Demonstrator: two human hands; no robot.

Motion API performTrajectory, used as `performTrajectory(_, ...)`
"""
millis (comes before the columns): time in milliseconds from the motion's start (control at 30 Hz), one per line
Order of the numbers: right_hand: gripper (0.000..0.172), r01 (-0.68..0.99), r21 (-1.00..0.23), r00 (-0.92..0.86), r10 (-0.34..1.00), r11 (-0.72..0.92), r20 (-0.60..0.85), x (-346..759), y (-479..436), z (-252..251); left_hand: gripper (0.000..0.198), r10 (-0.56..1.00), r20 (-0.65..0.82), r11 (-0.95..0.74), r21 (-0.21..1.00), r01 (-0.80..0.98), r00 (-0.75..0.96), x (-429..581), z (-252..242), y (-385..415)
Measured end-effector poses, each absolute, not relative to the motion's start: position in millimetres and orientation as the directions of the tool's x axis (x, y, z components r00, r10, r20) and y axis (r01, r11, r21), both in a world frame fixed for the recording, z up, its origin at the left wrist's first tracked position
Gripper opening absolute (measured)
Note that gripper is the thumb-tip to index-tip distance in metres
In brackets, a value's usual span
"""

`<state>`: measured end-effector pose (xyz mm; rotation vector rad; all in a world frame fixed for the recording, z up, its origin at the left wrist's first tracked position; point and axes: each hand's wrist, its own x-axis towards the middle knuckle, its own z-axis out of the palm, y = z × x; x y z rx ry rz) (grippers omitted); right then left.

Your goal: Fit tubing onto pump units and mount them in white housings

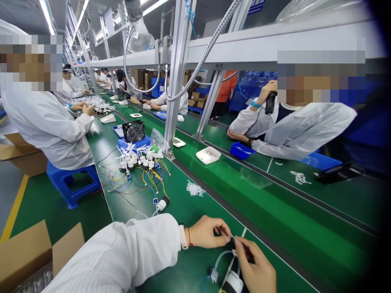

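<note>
My left hand [210,232] reaches in over the green bench, its thumb and forefinger closed in a pinch. Its fingertips meet those of my right hand [256,266], and the small piece between them is too tiny to make out. A clear tube [220,257] curves up to the fingertips of my right hand, which pinches its end. Below lies a white and black cylindrical pump [233,281], partly hidden by my right hand. Beside it is a small clear fitting [213,274] on the tubing.
A pile of small white rings [195,188] lies beyond my left hand. Farther off are a single pump [163,204], bunched wired pumps [131,162] and a black fan [133,131]. A green conveyor [275,211] carries a white tray [208,155]. Co-workers sit left and opposite.
</note>
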<state>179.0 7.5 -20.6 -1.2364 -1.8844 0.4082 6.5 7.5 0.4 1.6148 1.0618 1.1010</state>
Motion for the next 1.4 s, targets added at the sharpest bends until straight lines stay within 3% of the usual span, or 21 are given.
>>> performTrajectory(667, 0.026, 0.553, -0.665, -0.156, 0.847, 0.502, 0.509, 181, 9, -13, 0.019, 0.908, 0.331, -0.389, 0.893, 0.226, 0.255, 19, -7, 7)
performTrajectory(1033, 0.029, 0.535, -0.711, -0.107, 0.871, 0.456, 0.479, 187, -1, -19, 0.023, 0.964, 0.223, -0.254, 0.93, 0.267, 0.144, 18, -6, 15)
performTrajectory(1133, 0.03, 0.533, -0.728, -0.091, 0.885, 0.431, 0.457, 188, -5, -20, 0.021, 0.956, 0.219, -0.273, 0.908, 0.319, 0.195, 15, -6, 15)
performTrajectory(1267, 0.03, 0.512, -0.735, -0.094, 0.879, 0.445, 0.467, 186, -6, -16, 0.017, 0.889, 0.322, -0.428, 0.837, 0.34, 0.326, 13, -4, 12)
performTrajectory(1400, 0.029, 0.518, -0.726, -0.098, 0.874, 0.452, 0.475, 184, -5, -15, 0.015, 0.883, 0.338, -0.441, 0.834, 0.332, 0.326, 12, -4, 11)
